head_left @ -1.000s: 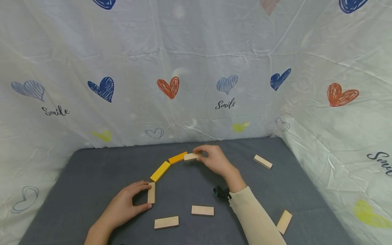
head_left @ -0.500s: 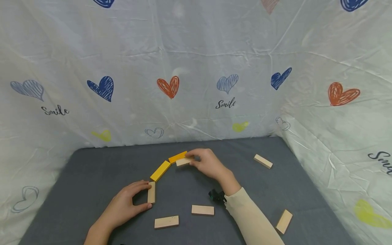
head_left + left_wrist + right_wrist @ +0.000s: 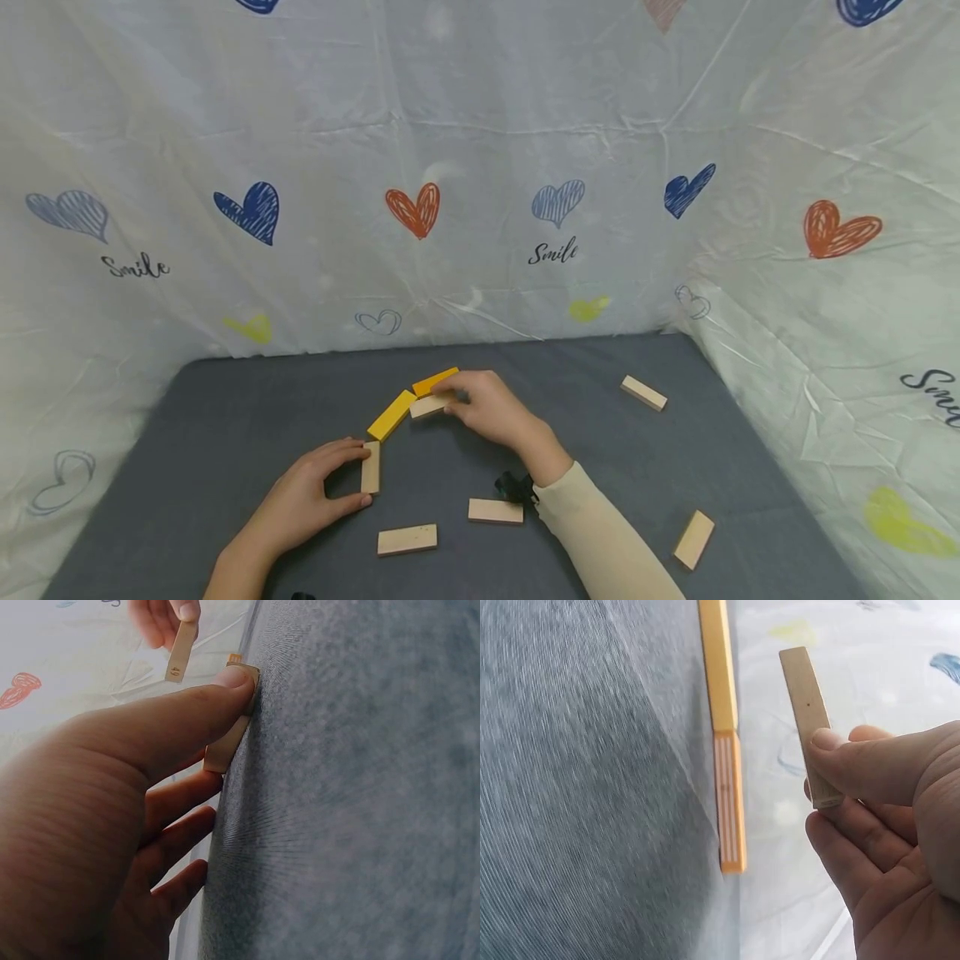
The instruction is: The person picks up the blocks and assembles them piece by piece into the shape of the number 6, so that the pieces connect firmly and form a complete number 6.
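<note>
Head view: your right grip [image 3: 489,408] pinches a pale oblong wooden block [image 3: 428,406] near-parallel to an orange oblong block [image 3: 431,382]; left grip [image 3: 311,493] pinches its twin [image 3: 371,468].

The left wrist view is dim, its grey cloth [image 3: 367,795] blurred.

Your wooden blocks [image 3: 407,540] are pale beige. You have one jenga-style block [image 3: 391,415] in yellow, and an orange block [image 3: 729,802] with white stripes down one face. Your sleeve [image 3: 607,533] is cream, the desk [image 3: 285,408] dark grey; the whitish sheet [image 3: 480,167] carries blue, red and yellow hearts and black lettering.
</note>
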`<state>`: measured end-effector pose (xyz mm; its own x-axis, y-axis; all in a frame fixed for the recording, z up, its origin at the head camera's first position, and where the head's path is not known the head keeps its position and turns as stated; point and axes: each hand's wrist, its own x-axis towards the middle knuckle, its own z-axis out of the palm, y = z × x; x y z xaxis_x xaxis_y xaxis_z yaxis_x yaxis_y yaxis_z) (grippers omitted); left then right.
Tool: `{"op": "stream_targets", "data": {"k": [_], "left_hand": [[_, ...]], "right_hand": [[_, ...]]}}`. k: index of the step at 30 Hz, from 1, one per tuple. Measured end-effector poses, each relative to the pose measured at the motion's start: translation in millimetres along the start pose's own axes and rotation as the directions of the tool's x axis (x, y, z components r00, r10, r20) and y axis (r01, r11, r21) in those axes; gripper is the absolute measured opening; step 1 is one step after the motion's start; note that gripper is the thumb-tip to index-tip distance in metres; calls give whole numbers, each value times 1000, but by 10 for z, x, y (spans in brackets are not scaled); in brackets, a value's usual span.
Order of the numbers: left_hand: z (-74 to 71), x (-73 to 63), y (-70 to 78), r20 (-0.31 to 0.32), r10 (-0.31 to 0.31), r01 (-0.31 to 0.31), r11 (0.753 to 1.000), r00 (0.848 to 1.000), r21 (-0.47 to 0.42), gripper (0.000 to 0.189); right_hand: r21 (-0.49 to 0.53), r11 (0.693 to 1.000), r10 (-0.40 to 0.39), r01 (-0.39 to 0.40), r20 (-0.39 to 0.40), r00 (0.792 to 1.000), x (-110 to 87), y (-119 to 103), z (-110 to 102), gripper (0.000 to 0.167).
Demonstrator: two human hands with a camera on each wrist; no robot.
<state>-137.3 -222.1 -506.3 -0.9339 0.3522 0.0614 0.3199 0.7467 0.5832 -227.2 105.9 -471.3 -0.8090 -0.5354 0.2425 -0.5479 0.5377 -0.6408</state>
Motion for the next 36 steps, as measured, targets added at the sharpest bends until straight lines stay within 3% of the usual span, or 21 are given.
{"op": "stream_targets", "data": {"k": [20,36], "left_hand": [[-16,-24,0,-30,11,-10,1000,1000,13,64],[6,-31,29,-17,6,-6,1000,1000,-2,64]], "right_hand": [[-23,999,-39,41,73,997,59,-132,211,34],[-7,999,-44,45,135,990,52,-187,305,31]]}}
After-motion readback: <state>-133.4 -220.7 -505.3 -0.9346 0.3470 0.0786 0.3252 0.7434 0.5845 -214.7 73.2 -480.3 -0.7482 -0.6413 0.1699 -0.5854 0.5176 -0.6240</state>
